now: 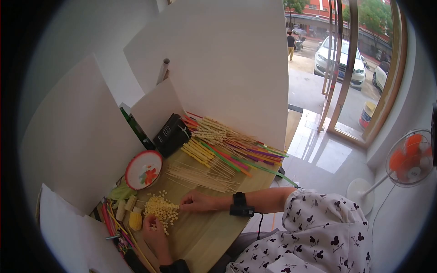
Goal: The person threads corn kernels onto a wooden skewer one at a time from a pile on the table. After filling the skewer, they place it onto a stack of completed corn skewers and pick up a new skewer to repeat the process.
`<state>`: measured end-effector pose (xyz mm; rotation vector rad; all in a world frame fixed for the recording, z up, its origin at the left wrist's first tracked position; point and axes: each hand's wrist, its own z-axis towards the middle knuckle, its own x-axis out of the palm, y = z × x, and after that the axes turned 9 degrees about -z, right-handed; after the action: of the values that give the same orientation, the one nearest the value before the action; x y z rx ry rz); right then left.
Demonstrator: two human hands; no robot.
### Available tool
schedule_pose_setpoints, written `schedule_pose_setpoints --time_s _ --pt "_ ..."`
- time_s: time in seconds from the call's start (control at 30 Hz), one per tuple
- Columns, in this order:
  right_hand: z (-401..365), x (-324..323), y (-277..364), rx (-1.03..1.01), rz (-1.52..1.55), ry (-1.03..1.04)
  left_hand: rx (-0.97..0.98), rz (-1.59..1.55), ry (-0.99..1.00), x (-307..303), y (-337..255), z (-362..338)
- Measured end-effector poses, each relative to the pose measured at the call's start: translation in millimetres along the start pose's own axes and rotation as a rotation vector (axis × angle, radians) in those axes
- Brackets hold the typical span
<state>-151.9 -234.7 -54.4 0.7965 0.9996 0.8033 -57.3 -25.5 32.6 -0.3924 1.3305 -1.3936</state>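
Loose yellow corn kernels (pixel 157 207) lie heaped on the wooden table between my hands. My right hand (pixel 196 201) is closed in a pinch at the heap's right edge, where a short row of kernels on what looks like a skewer (pixel 173 206) meets my fingertips. At the near side of the heap, my left hand (pixel 155 234) has its fingers curled together among the kernels; what they pinch is too small to make out. Just left of the heap lies a partly stripped corn cob (pixel 135 219), with bare pale cobs (pixel 120 210) behind it.
Bare bamboo skewers (pixel 200 177) lie beyond my right hand. Behind them are kernel-threaded skewers (pixel 198 152) and coloured strips (pixel 264 156). A red-rimmed enamel dish (pixel 135 167) and black box (pixel 173 136) stand near white boards (pixel 218 59). A fan (pixel 412 159) is at right.
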Motion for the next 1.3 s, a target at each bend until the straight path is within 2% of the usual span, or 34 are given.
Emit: schedule_pose_setpoints --time_s 0.03,0.1,0.13,0.2,0.33,0.4,0.53,0.6,0.7,0.93,1.0,1.03,1.1,1.13,1.2,1.23,1.3 --pt "0.1 -1.2 0.7 0.005 0.002 -0.001 -0.003 0.001 0.004 2.3 -0.9 -2.5" --pt "-1.2 -2.1 1.7 -0.06 -0.144 -0.087 0.195 0.26 0.108 6.2 -0.6 -6.4" --pt "-1.7 -3.9 5.8 -0.055 -0.142 -0.088 0.192 0.261 0.114 8.1 6.4 -5.7" --pt "-2.7 -7.7 17.2 0.018 -0.088 -0.06 0.414 0.311 0.128 12.6 28.7 -1.1" --pt "-4.3 -7.1 24.8 0.007 -0.035 -0.096 0.412 0.321 0.179 13.3 36.3 0.8" --pt "-4.2 -10.2 31.1 0.016 -0.004 -0.074 0.197 0.206 0.146 14.3 25.0 -3.0" --pt "-5.6 -10.2 38.3 0.054 0.061 -0.056 0.267 0.21 0.163 14.2 27.8 -1.7" --pt "-4.7 -8.5 36.5 0.027 0.066 -0.043 0.404 0.29 0.21 13.6 31.2 -0.8" --pt "-5.5 -12.5 44.1 0.036 0.078 -0.01 0.375 0.284 0.225 13.3 13.8 -5.5" --pt "-7.7 -16.8 57.5 0.044 0.113 0.008 0.299 0.227 0.26 6.3 26.4 -4.9" --pt "-8.1 -22.7 65.6 0.156 0.029 0.197 0.22 0.19 0.255 4.8 27.8 -4.2" --pt "-8.0 -19.1 61.9 0.159 0.031 0.197 0.217 0.19 0.258 4.7 28.5 -3.9" --pt "-6.8 -7.8 48.8 0.037 0.151 0.05 0.358 0.297 0.247 2.4 30.6 -4.6" --pt "-6.6 -5.9 42.5 0.034 0.161 0.062 0.347 0.306 0.239 1.7 30.9 -4.6" --pt "-6.5 -2.3 34.9 0.056 0.057 0.082 0.466 0.364 0.243 1.7 31.5 -4.0" --pt "-6.0 -0.2 36.5 0.037 0.077 0.115 0.441 0.39 0.218 0.8 36.4 -3.5" --pt "-7.6 -2.7 41.4 0.182 0.203 0.112 0.468 0.429 0.262 -1.6 41.4 -1.1"
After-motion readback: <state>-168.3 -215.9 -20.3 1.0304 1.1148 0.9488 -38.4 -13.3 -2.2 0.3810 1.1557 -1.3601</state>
